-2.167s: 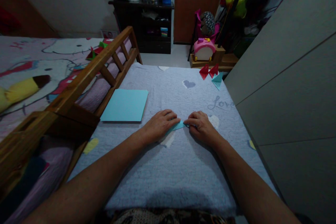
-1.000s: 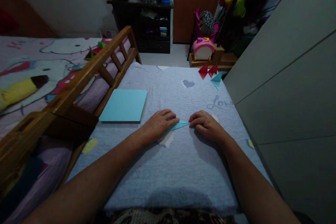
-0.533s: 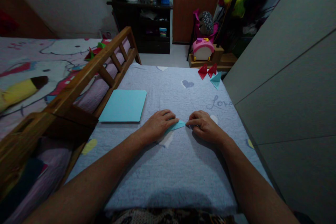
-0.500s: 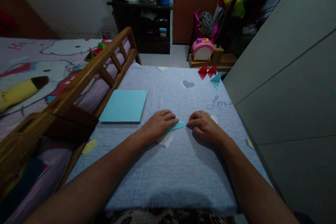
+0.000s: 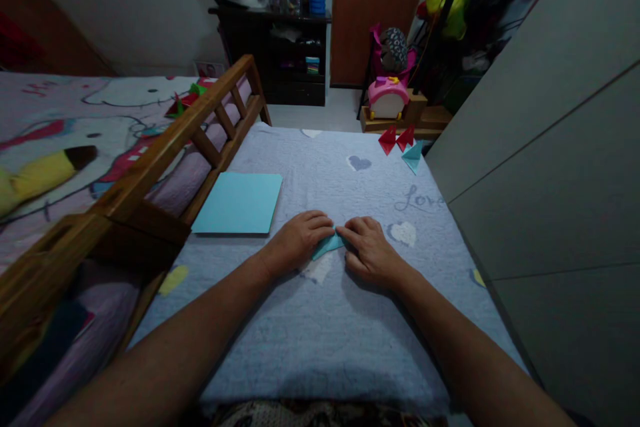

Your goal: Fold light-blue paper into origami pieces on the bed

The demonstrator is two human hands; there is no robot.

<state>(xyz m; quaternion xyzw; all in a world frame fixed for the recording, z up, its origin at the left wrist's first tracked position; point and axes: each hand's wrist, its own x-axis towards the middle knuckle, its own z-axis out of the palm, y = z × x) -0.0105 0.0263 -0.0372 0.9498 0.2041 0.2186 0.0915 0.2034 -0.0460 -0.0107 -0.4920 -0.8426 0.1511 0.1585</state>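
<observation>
A small piece of light-blue folded paper (image 5: 327, 245) lies on the bed sheet in front of me, narrow and pointed. My left hand (image 5: 305, 237) holds its left part down, fingers together and bent over it. From the other side my right hand (image 5: 370, 250) grips the paper, index finger and thumb on its right part. That hand hides the pointed right end. Left of my hands rests a flat stack of light-blue square paper (image 5: 239, 203).
Two red folded paper pieces (image 5: 387, 140) and a light-blue one (image 5: 413, 157) sit at the bed's far right corner. A wooden rail (image 5: 200, 140) runs along the left. A pale cabinet (image 5: 550, 167) borders the right side.
My right hand has slid left along the folded paper, from its pointed tip to close beside my left hand. The left hand stays in place on the paper.
</observation>
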